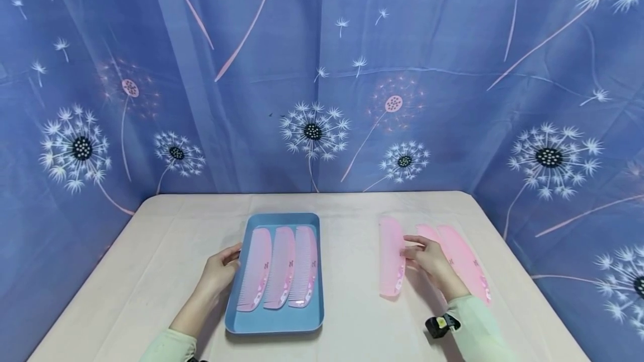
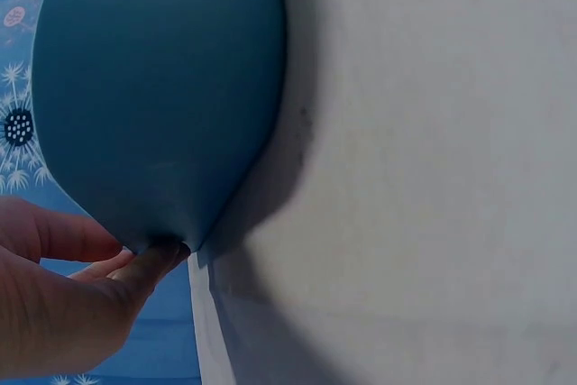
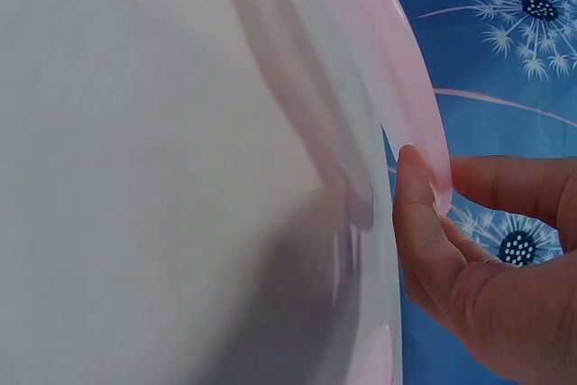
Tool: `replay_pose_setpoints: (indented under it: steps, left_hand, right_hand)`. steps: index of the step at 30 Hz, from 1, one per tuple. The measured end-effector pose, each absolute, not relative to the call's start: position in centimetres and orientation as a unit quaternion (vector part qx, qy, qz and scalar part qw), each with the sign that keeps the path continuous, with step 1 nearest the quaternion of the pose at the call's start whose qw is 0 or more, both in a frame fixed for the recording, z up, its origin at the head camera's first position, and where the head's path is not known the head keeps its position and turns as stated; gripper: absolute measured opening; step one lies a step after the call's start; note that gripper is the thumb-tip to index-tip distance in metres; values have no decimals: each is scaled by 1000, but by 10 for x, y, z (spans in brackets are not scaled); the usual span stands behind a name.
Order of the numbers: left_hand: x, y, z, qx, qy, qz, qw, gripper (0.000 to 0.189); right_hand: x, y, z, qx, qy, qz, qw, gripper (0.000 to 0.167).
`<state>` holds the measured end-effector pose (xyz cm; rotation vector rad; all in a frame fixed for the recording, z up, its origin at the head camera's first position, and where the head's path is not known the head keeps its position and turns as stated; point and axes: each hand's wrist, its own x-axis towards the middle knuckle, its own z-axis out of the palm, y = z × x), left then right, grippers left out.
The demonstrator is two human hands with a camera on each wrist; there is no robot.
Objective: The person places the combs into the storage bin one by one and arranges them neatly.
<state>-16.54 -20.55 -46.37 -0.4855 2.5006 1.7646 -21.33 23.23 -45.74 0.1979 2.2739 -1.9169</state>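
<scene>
My right hand [image 1: 427,258] pinches a pink comb [image 1: 389,256] by its curved back edge, thumb on one side and fingers on the other. In the right wrist view this comb stands off the table, with its shadow beside it. My left hand [image 1: 218,272] grips the left rim of a blue rectangular tray [image 1: 274,325] between thumb and fingers. Three pink combs [image 1: 280,267] lie side by side in the tray, teeth to the left. Just right of the held comb, two more pink combs [image 1: 465,261] lie on the table, partly hidden by my right hand and wrist.
A pale cloth covers the table [image 1: 352,284]. Behind and at both sides hangs a blue curtain [image 1: 241,127] with a dandelion print. A black strapped device [image 1: 440,325] sits at my right wrist.
</scene>
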Motion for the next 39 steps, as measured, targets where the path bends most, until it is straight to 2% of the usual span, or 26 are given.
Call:
replay_pose_setpoints:
  steps: [25,39]
  left_hand:
    - [-165,-206,-465,-163,805,570,26,50]
    - [-166,-206,-464,-160,805,570,26,50]
  right_hand:
    - [-222,193,-442,35,743,-664,76,45]
    - [-223,165,-432,9,714,-692,106,45]
